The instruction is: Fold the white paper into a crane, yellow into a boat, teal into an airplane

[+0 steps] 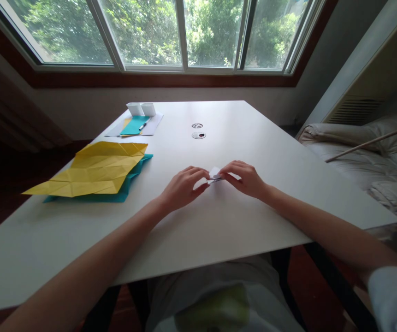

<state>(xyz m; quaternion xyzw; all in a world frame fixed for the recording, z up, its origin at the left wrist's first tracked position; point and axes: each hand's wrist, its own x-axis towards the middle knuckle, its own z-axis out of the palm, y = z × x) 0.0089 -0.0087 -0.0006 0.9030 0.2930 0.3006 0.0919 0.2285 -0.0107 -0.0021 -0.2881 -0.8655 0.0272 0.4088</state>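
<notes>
A white table (219,221) fills the view, its near edge close to the person's body and its far edge below a wide window (157,32). Bare tabletop lies all around the hands. The left hand (182,188) and right hand (245,179) meet at the table's middle, each pinching one end of a small folded white paper (215,175) between thumb and fingertips. The paper sits just above the tabletop, between the two hands. Well apart to the left, a creased yellow sheet (96,169) lies over a teal sheet (125,186), overhanging the left edge.
</notes>
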